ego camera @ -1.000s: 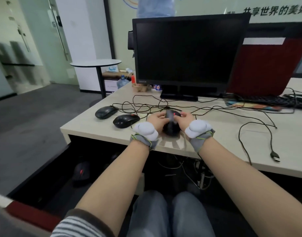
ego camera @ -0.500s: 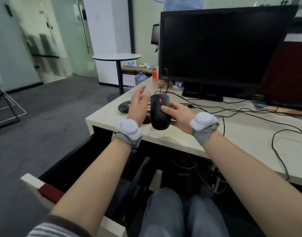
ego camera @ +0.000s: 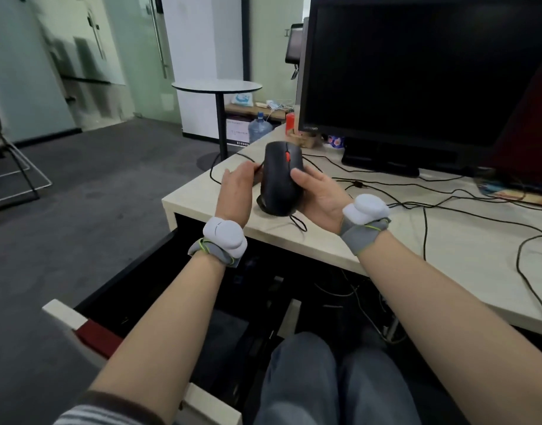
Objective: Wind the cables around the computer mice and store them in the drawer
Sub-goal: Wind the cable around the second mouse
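Right hand cups the black mouse with its thumb on top; left hand sits at its left side, fingers hidden, so can't tell its grip. Mouse is lifted over the desk corner, long axis pointing away, red wheel far end. Loose cables and monitor behind, open drawer below.

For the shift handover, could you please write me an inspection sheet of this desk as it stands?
Surface: pale desk, near corner bare.
Job's things: black mouse with a red wheel held above the desk edge; another mouse is partly hidden behind it; open drawer below left.
Clutter: red can by the monitor.
Hands: right hand grips the mouse; left hand beside it, its fingers hidden.
Cables: loose black cables trail across the desk.
Surroundings: round table, water bottle, glass partition.
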